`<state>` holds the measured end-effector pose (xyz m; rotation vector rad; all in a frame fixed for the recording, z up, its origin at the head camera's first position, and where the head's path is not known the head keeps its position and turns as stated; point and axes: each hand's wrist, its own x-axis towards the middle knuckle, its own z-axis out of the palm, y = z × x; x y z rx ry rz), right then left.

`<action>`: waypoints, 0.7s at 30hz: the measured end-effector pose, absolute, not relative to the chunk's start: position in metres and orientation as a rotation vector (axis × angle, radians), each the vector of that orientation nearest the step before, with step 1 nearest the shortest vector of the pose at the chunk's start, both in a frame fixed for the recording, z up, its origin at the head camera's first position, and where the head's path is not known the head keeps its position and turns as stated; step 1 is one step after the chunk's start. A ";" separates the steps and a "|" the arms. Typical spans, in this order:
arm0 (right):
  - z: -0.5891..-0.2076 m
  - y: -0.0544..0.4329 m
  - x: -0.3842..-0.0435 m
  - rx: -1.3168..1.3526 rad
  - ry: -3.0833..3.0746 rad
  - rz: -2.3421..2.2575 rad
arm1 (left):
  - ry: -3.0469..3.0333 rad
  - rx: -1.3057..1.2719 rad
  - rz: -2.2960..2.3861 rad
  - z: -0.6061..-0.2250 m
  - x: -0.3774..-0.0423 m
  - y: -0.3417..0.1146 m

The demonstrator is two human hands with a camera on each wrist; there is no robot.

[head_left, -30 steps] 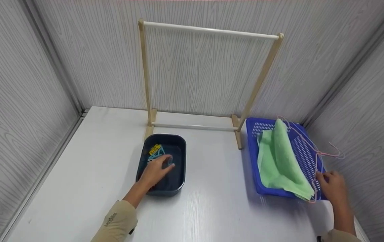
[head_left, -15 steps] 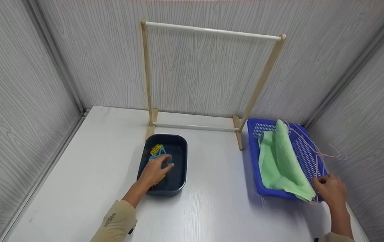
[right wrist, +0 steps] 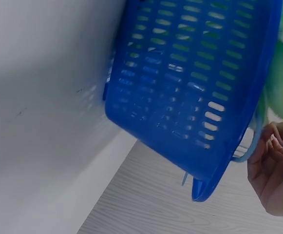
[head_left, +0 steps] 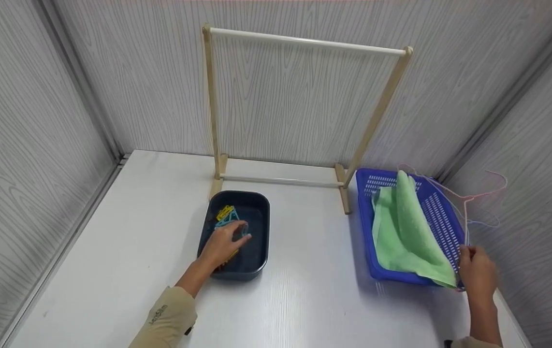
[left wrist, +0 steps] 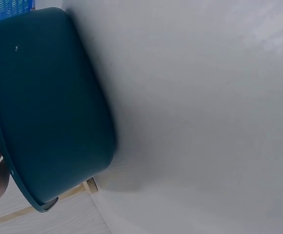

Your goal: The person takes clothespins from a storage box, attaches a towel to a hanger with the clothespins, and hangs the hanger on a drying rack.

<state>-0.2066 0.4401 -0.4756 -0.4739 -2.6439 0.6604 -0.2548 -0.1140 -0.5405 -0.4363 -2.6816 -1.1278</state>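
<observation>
My left hand (head_left: pixel 222 246) reaches into a dark teal tub (head_left: pixel 264 232), with a small light-blue clothes peg (head_left: pixel 245 229) between thumb and forefinger. Beside it in the tub lie a yellow peg (head_left: pixel 225 212) and other light-blue pegs (head_left: pixel 228 218). At the right, my right hand (head_left: pixel 479 273) pinches a pink clothes hanger (head_left: pixel 466 217) by its side, over the rim of a blue basket (head_left: pixel 365 232). The pink hook points up and right. A light-blue hanger (head_left: pixel 484 223) lies lower, behind it. In the basket rests a folded green towel (head_left: pixel 404 232), partly hiding the hangers.
A wooden rack (head_left: pixel 375 116) with a white top bar (head_left: pixel 305 41) stands at the back of the white table (head_left: pixel 305 256), behind and between tub and basket. Grey wood-patterned walls (head_left: pixel 537 145) enclose the table at the back and both sides.
My right hand has taken hold of the pink hanger and lifted it, so its hook stands higher and apart from the light-blue one. My left hand stays in the tub.
</observation>
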 end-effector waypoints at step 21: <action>-0.472 0.406 -0.177 -0.643 -2.471 0.567 | -2.643 -0.475 -1.106 -0.542 -0.256 -0.111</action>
